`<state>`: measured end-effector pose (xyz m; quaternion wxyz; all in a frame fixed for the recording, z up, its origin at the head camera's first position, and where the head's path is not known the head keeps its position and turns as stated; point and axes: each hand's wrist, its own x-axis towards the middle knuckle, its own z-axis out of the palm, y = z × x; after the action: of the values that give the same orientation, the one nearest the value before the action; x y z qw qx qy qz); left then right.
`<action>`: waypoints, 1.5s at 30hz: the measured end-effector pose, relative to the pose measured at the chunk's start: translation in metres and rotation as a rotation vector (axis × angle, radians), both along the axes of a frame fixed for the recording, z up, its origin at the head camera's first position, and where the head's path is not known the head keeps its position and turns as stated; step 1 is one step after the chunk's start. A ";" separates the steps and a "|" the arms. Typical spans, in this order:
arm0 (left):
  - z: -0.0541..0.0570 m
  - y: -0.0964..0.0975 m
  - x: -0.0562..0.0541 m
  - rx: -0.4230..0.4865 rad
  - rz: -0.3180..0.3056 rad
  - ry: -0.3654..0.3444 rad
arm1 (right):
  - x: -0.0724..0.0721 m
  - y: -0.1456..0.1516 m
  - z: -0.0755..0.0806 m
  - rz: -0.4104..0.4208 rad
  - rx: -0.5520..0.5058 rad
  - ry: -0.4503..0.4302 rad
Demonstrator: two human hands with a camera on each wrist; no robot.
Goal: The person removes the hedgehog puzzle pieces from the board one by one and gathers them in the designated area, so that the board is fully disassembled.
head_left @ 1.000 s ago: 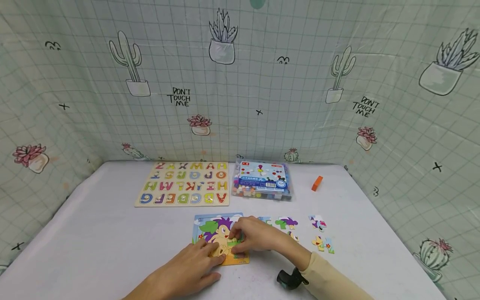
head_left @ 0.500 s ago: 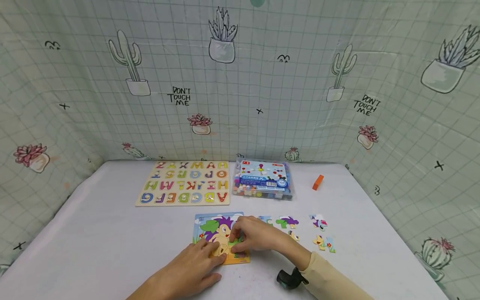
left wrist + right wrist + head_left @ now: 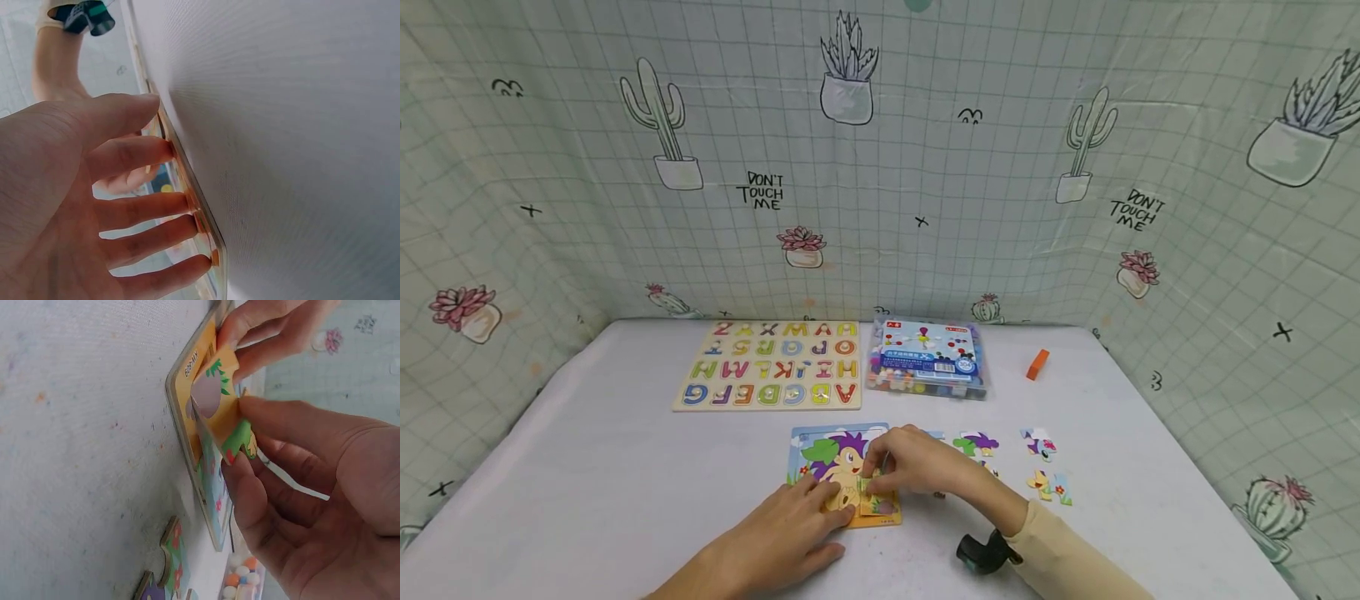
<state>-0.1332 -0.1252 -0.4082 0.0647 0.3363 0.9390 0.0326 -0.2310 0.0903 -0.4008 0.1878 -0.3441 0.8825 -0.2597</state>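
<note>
A jigsaw puzzle board (image 3: 841, 430) with a purple-haired cartoon figure lies flat in front of me. My left hand (image 3: 778, 529) rests its spread, fairly straight fingertips on the board's lower left part, as the left wrist view also shows. Between thumb and fingers, my right hand (image 3: 917, 462) pinches a puzzle piece (image 3: 219, 394) printed with a grey stone and green grass on orange. That piece stands tilted over the lower right of the board, one edge low against the tray. Part of the board's right side is hidden by the right hand.
Loose puzzle pieces lie right of the board, including a purple and green one (image 3: 976, 442) and a flowered one (image 3: 1060, 489). Behind are an alphabet board (image 3: 735, 407), a clear box of coloured beads (image 3: 925, 354) and an orange block (image 3: 1038, 364). A patterned curtain (image 3: 917, 267) encloses the table.
My right hand has risen slightly, and the stone-printed piece it pinches now tilts up from the board. The left hand stays where it was.
</note>
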 end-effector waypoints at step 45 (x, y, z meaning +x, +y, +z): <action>0.000 0.002 0.000 0.068 -0.023 0.095 | 0.027 0.249 -0.007 0.004 -0.240 -0.178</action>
<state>-0.1332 -0.1232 -0.4086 0.0091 0.3501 0.9354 0.0479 -0.2042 0.3393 -0.4079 0.2235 -0.3414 0.8243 -0.3924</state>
